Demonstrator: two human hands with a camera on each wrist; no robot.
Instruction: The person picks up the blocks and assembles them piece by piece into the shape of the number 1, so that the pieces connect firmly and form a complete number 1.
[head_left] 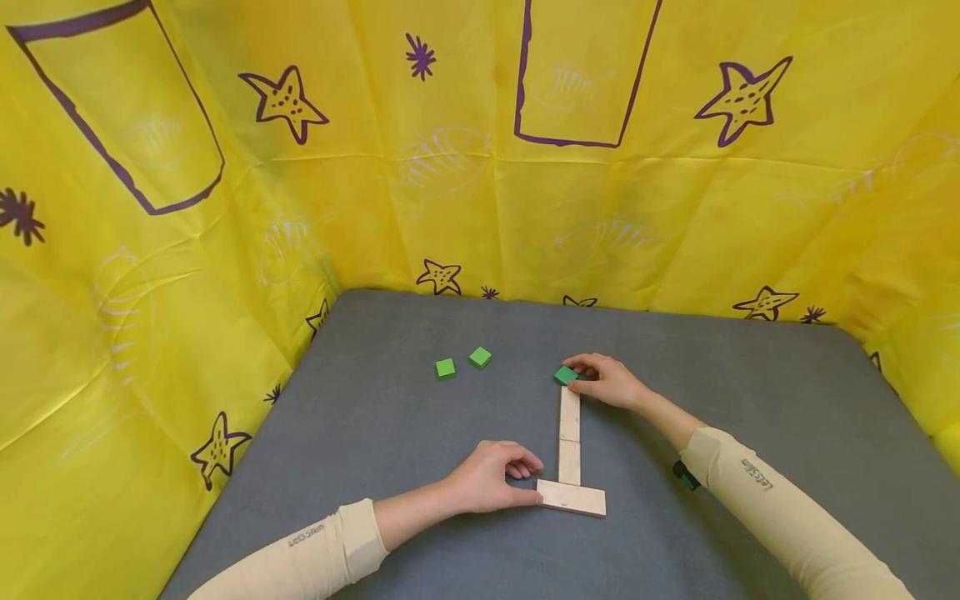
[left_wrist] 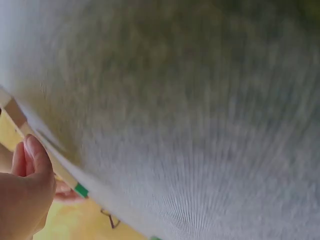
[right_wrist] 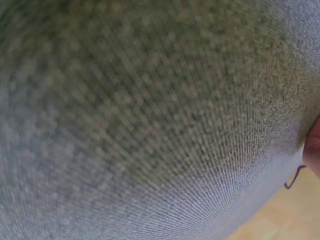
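Note:
My right hand (head_left: 611,382) pinches a dark green square block (head_left: 566,375) between thumb and fingers, at the far end of a line of two pale wooden blocks (head_left: 570,414). A third wooden block (head_left: 572,497) lies crosswise at the near end, making an upside-down T. The thumb of my left hand (head_left: 489,477) is right at this crosswise block's left end, with its other fingers loosely bent above the table. In the left wrist view, the green block (left_wrist: 81,190) shows beyond the left hand. Only a bit of the right hand (right_wrist: 312,150) enters the right wrist view.
Two bright green square blocks, one left (head_left: 446,369) and one right (head_left: 480,357), lie apart on the grey tabletop (head_left: 360,433), left of the wooden line. Yellow fabric (head_left: 480,200) with purple drawings surrounds the table's back and sides. A dark wrist camera (head_left: 686,475) hangs below the right sleeve.

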